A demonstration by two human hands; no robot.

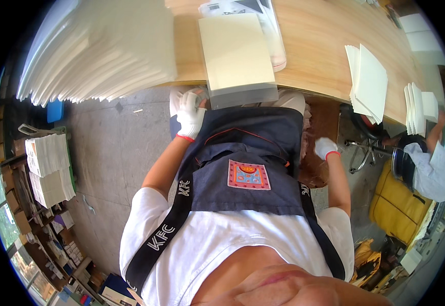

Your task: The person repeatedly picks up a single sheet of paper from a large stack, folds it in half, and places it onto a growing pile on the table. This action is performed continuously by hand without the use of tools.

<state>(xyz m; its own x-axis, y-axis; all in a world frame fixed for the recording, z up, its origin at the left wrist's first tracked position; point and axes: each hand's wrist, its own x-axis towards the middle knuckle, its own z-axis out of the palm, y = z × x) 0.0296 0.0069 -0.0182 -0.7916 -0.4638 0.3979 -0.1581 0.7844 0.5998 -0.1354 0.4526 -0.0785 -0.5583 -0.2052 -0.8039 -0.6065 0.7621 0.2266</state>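
Observation:
A rectangular block with a cream top [237, 53] and a grey front side sticks out past the near table edge, over my lap. Whether it is a box or a stack of sheets I cannot tell. My left hand [191, 113], in a white glove with a red cuff and bare fingertips, is beside the block's near left corner. Its thumb and fingers are apart; contact with the corner is unclear. Out to the right, away from the table top, hangs my right hand [327, 147], also in a white red-cuffed glove. It is blurred and its fingers are hidden.
Tall piles of white sheets [100, 56] cover the table's left. Printed sheets [278, 46] lie under the block. Folded white stacks [370, 84] stand at the table's right, near another person [431, 168]. A bundle of paper [49, 171] stands left, a yellow padded thing [398, 204] right.

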